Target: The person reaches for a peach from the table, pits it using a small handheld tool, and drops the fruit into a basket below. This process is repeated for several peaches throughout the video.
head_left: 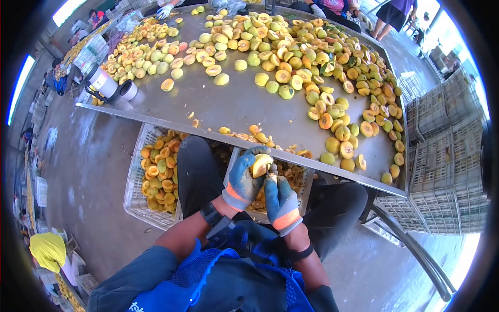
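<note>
My left hand [245,177], in a blue-grey glove with an orange band, is closed around a yellow fruit half [261,165] above the near edge of the metal table [208,109]. Just to its right, my right hand [281,200], gloved alike, has its fingers pinched together close to the fruit. A small dark, round-ended object and a pale bit show at its fingertips, too small to name. Below my hands, a crate of fruit pieces [293,178] stands between my knees. Many halved fruits [283,76] lie across the table.
A white crate [136,200] of fruit halves stands left of my knee. A white container [102,83] and a cup [128,90] stand at the table's left corner. Stacked crates [442,171] rise at the right, above metal bars [416,252]. People work beyond the table; another is at lower left.
</note>
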`<action>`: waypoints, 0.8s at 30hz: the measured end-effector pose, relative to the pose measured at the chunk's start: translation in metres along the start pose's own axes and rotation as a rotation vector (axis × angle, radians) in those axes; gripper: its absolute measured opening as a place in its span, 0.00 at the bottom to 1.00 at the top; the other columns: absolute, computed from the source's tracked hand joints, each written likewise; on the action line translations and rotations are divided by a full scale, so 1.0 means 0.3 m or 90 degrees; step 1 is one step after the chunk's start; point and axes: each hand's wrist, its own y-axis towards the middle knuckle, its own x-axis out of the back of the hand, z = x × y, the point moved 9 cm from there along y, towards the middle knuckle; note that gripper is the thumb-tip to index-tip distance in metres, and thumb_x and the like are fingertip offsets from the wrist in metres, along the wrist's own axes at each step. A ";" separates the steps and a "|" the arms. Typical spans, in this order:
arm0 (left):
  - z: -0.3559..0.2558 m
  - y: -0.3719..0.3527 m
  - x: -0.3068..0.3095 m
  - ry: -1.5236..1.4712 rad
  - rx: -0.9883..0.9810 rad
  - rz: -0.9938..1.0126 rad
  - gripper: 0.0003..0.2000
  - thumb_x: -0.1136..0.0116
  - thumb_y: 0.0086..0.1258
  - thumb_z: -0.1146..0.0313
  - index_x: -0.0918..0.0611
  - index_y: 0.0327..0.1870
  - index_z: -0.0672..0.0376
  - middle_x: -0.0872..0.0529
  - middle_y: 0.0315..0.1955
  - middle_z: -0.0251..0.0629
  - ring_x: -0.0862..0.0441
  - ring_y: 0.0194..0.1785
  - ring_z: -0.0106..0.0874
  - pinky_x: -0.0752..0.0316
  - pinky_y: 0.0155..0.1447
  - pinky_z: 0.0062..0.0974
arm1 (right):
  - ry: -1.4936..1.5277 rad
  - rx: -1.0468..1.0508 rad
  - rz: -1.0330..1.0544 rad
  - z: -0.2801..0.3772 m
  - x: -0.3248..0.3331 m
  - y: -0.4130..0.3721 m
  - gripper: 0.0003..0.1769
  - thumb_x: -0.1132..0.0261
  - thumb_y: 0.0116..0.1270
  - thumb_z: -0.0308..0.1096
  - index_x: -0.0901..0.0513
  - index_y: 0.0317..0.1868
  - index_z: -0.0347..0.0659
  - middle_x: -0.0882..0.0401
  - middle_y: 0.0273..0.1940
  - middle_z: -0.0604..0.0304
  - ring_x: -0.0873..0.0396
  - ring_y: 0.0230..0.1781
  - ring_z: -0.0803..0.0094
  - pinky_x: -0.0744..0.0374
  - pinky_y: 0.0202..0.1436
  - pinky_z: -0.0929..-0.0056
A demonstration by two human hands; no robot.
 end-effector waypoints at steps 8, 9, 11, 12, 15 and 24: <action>0.020 -0.048 -0.002 0.028 -0.074 0.020 0.17 0.55 0.78 0.62 0.25 0.63 0.58 0.18 0.51 0.41 0.16 0.51 0.35 0.19 0.61 0.34 | -0.023 -0.018 0.012 -0.053 -0.035 -0.014 0.20 0.45 0.82 0.42 0.22 0.57 0.31 0.16 0.41 0.34 0.15 0.44 0.39 0.18 0.44 0.55; 0.025 -0.052 -0.003 0.012 -0.078 0.007 0.17 0.54 0.78 0.61 0.25 0.62 0.57 0.18 0.51 0.41 0.16 0.51 0.35 0.19 0.61 0.34 | -0.013 -0.033 0.036 -0.067 -0.044 -0.015 0.23 0.46 0.82 0.45 0.24 0.61 0.31 0.16 0.45 0.32 0.16 0.48 0.37 0.18 0.47 0.53; 0.025 -0.061 -0.008 0.041 -0.104 0.008 0.18 0.53 0.78 0.58 0.24 0.61 0.56 0.17 0.50 0.41 0.16 0.51 0.36 0.19 0.60 0.35 | -0.005 -0.039 0.063 -0.072 -0.052 -0.018 0.28 0.47 0.82 0.48 0.26 0.66 0.31 0.16 0.47 0.29 0.17 0.51 0.34 0.17 0.50 0.50; 0.023 -0.063 -0.011 0.055 -0.118 0.009 0.18 0.52 0.77 0.56 0.24 0.61 0.55 0.17 0.50 0.41 0.16 0.51 0.37 0.19 0.60 0.36 | -0.008 -0.029 0.066 -0.063 -0.051 -0.017 0.28 0.47 0.82 0.49 0.27 0.66 0.31 0.16 0.46 0.29 0.17 0.50 0.33 0.17 0.49 0.49; 0.018 -0.067 -0.021 0.077 -0.104 -0.019 0.16 0.53 0.76 0.57 0.23 0.56 0.56 0.17 0.48 0.42 0.16 0.50 0.36 0.20 0.60 0.37 | -0.063 -0.065 0.095 -0.075 -0.053 -0.015 0.31 0.48 0.81 0.50 0.29 0.68 0.30 0.16 0.42 0.28 0.16 0.46 0.32 0.17 0.46 0.46; 0.026 -0.051 0.007 0.144 -0.081 -0.041 0.16 0.55 0.77 0.58 0.23 0.55 0.57 0.16 0.44 0.42 0.15 0.47 0.35 0.18 0.57 0.35 | -0.005 -0.082 0.117 -0.101 -0.070 -0.014 0.28 0.48 0.82 0.45 0.30 0.68 0.29 0.15 0.45 0.33 0.15 0.48 0.37 0.17 0.49 0.52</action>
